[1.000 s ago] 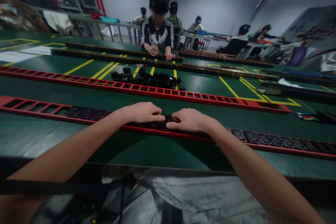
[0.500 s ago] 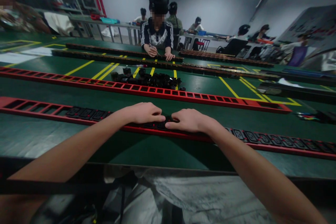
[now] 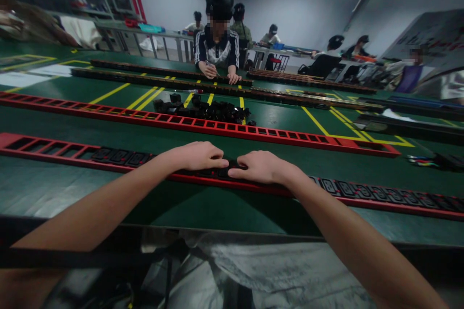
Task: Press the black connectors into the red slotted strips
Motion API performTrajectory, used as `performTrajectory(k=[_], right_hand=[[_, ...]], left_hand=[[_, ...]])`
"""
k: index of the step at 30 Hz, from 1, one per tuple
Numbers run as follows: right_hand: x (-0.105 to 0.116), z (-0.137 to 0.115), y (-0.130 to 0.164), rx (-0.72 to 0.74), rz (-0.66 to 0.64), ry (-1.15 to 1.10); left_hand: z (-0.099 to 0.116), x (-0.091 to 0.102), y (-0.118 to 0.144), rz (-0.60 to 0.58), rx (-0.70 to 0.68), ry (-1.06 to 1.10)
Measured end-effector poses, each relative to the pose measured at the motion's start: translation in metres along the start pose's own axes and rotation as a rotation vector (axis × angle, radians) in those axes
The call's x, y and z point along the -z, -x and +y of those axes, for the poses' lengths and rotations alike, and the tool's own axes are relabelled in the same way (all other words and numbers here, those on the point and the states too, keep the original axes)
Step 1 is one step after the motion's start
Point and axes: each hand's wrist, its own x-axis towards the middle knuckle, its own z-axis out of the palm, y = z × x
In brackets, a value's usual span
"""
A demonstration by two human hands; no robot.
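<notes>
A long red power-strip housing (image 3: 232, 184) lies across the table in front of me, many of its openings filled with black socket modules (image 3: 118, 156). My left hand (image 3: 197, 155) is closed over the strip near its middle, fingers curled toward the far side and thumb pointing right. Close beside it, my right hand (image 3: 259, 166) is closed over the same strip, its thumb pointing left. Both thumb tips lie by a black socket module (image 3: 222, 172) between the hands. The fingertips are mostly hidden behind the hands.
Beyond lies a second red housing (image 3: 217, 127) with bare openings, and behind it a heap of loose black parts (image 3: 213, 110). Dark long strips (image 3: 224, 88) stretch farther back, where a co-worker (image 3: 217, 48) sits opposite. Wires (image 3: 424, 160) lie at the right.
Both hands stay in the same place on the red strip, with almost no visible movement. The co-worker opposite holds nearly the same pose.
</notes>
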Motion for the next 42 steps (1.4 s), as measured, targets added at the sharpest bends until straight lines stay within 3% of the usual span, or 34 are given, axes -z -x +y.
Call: performTrajectory(k=[15,25,32,42], right_hand=[[0.002,-0.001,0.006,0.063,0.004,0.014],[0.003,-0.010,0.013,0.197,0.136,0.193],[0.008,0.013,0.010,0.137,0.146,0.220],[0.011,0.040,0.004,0.066,0.133,0.177]], left_hand=[[0.001,0.001,0.001,0.001,0.002,0.017],[0.000,0.009,0.005,0.072,0.029,-0.074],[-0.013,0.022,0.010,0.134,0.140,-0.086],[-0.039,0.005,-0.006,0.230,0.091,-0.140]])
